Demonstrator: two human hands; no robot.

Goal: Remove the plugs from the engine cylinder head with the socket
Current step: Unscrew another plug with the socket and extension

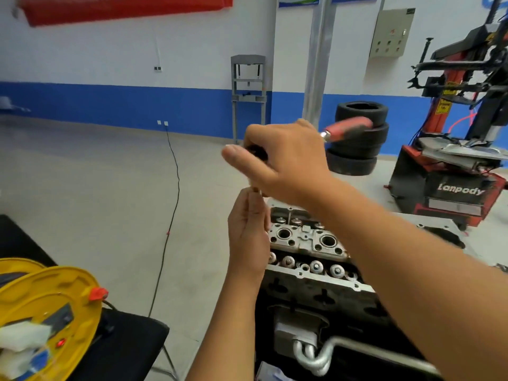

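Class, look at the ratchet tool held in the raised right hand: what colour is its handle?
The handle is red with a black underside, seen in the head view, sticking out past the right hand.

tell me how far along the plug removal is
Looks partway. The tool is lifted clear of the cylinder head: the right hand grips the red-handled wrench, and the left hand pinches something small beneath its socket, likely a plug just pulled. How many plugs remain cannot be told from here.

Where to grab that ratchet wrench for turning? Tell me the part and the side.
Grip the red handle of the ratchet wrench, probably coming from the right. It sticks out to the right of the right hand, free and roughly level, and is long enough for a full grip. The black head sits hidden under that hand, while the left hand pinches something thin below.
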